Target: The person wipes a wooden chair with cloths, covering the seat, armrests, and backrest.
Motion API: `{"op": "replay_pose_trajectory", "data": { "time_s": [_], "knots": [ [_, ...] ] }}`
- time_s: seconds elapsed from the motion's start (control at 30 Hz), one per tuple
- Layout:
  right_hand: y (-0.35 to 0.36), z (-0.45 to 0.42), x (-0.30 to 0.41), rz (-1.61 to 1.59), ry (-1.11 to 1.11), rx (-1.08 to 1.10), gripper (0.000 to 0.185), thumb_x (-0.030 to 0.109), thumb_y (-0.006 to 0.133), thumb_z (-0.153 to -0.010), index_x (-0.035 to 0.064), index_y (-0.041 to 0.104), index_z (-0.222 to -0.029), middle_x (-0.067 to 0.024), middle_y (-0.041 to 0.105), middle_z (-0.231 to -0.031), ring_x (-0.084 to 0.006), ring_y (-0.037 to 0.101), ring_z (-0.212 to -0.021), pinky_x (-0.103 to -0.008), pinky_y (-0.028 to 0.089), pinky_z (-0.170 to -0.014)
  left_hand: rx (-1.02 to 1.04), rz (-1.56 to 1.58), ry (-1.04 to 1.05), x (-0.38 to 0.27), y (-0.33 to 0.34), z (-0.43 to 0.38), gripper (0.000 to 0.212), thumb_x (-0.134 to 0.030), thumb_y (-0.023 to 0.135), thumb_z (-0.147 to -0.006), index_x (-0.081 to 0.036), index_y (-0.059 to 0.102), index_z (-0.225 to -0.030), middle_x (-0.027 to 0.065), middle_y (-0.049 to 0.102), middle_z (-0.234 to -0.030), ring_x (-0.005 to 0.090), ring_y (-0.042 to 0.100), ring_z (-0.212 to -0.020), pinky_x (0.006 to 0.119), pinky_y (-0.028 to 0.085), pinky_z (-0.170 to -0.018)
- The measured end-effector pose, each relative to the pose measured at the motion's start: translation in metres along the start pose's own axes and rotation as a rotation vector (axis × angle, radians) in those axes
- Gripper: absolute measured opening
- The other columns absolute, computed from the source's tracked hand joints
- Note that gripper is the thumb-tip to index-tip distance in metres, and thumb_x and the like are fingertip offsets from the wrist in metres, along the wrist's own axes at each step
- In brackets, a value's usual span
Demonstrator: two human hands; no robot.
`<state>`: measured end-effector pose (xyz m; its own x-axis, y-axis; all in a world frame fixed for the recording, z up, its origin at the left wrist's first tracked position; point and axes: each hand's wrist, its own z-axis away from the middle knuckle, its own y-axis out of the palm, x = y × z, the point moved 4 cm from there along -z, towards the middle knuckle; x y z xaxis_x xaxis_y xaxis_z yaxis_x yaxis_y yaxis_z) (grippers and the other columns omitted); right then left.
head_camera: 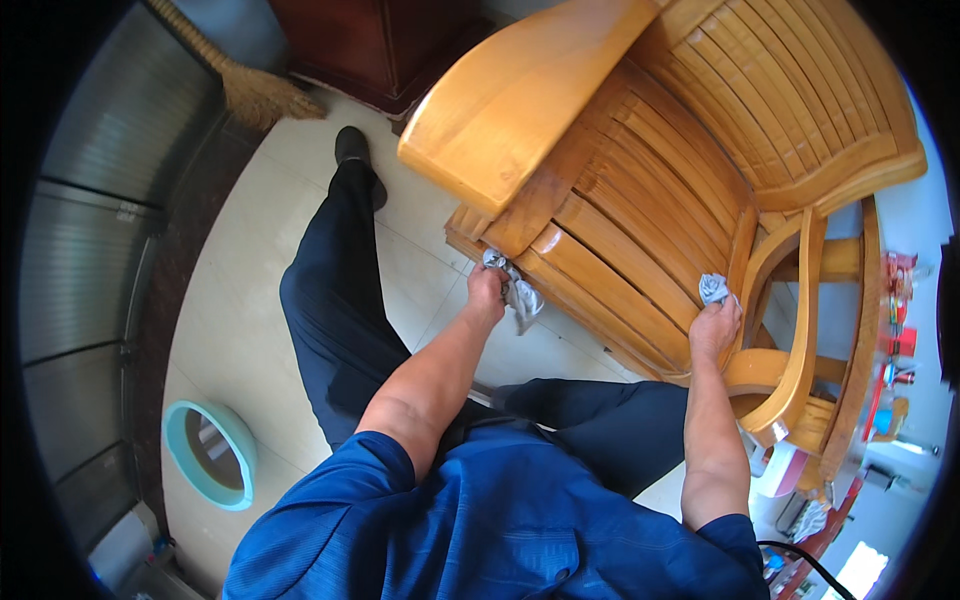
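Observation:
A varnished wooden slatted chair (615, 292) fills the upper right of the head view, with a broad flat armrest (517, 105) towards me. My left hand (487, 291) grips a damp-looking grey cloth (523, 298) at the front edge of the seat, below that armrest; part of the cloth hangs down. At the other side of the seat my right hand (715, 328) holds a second bunched grey cloth (713, 289) against the slats, close to the curved far armrest (806, 315).
A light blue basin (247, 450) of murky water stands on the tiled floor at the lower left. A straw broom (262, 94) leans near a dark red wooden cabinet (345, 45). Ribbed panels (82, 277) line the left side. Assorted items lie at the far right.

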<state>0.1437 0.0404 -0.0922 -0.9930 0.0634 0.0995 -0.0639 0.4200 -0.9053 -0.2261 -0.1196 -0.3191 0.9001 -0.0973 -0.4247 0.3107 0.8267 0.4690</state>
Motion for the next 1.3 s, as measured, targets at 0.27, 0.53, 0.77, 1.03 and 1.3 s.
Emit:
{"op": "replay_pose_trajectory", "data": {
  "time_s": [0.27, 0.53, 0.77, 1.03, 1.3],
  "knots": [
    [0.0, 0.0, -0.001, -0.041, -0.051, 0.056, 0.044, 0.017, 0.05, -0.094, 0.0077, 0.061, -0.136, -0.0215, 0.059, -0.139, -0.043, 0.054, -0.127, -0.0514, 0.041, -0.109, -0.072, 0.027, 0.158, -0.023, -0.065, -0.058, 0.008, 0.002, 0.057, -0.078, -0.006, 0.059, -0.079, 0.0067, 0.057, -0.079, 0.0234, 0.056, -0.069, 0.04, 0.046, -0.058],
    [0.001, -0.001, -0.002, -0.065, -0.049, 0.105, 0.043, 0.014, 0.047, -0.095, 0.0017, 0.059, -0.135, -0.0245, 0.06, -0.133, -0.0436, 0.054, -0.125, -0.0498, 0.041, -0.109, -0.071, 0.165, 0.102, -0.056, -0.064, -0.103, 0.03, 0.01, 0.049, -0.081, 0.0, 0.062, -0.106, 0.0105, 0.065, -0.09, 0.0284, 0.065, -0.076, 0.047, 0.057, -0.066],
    [0.003, -0.001, -0.003, -0.021, -0.082, 0.075, 0.044, 0.017, 0.044, -0.097, -0.0011, 0.058, -0.134, -0.0273, 0.059, -0.129, -0.044, 0.056, -0.121, -0.0495, 0.043, -0.106, 0.003, -0.132, -0.112, 0.071, -0.048, -0.066, 0.031, 0.009, 0.063, -0.072, 0.001, 0.067, -0.102, 0.0085, 0.065, -0.082, 0.0232, 0.059, -0.064, 0.039, 0.044, -0.053],
    [0.004, 0.001, -0.007, -0.063, -0.014, 0.144, 0.045, 0.013, 0.043, -0.096, -0.0027, 0.055, -0.136, -0.0273, 0.058, -0.134, -0.0455, 0.054, -0.126, -0.0489, 0.04, -0.111, -0.188, 0.48, -0.094, -0.02, -0.104, -0.167, 0.009, -0.002, 0.059, -0.087, -0.003, 0.063, -0.095, 0.0123, 0.065, -0.086, 0.0269, 0.063, -0.076, 0.043, 0.054, -0.066],
    [0.009, 0.001, -0.016, -0.076, -0.021, 0.133, 0.044, 0.012, 0.045, -0.097, -0.0029, 0.056, -0.137, -0.0271, 0.059, -0.131, -0.0446, 0.056, -0.124, -0.0475, 0.041, -0.109, -0.054, 0.324, -0.183, 0.066, -0.073, -0.15, 0.04, -0.022, 0.05, -0.104, -0.003, 0.057, -0.139, 0.0155, 0.063, -0.136, 0.0346, 0.064, -0.117, 0.056, 0.053, -0.098]
  ]
}}
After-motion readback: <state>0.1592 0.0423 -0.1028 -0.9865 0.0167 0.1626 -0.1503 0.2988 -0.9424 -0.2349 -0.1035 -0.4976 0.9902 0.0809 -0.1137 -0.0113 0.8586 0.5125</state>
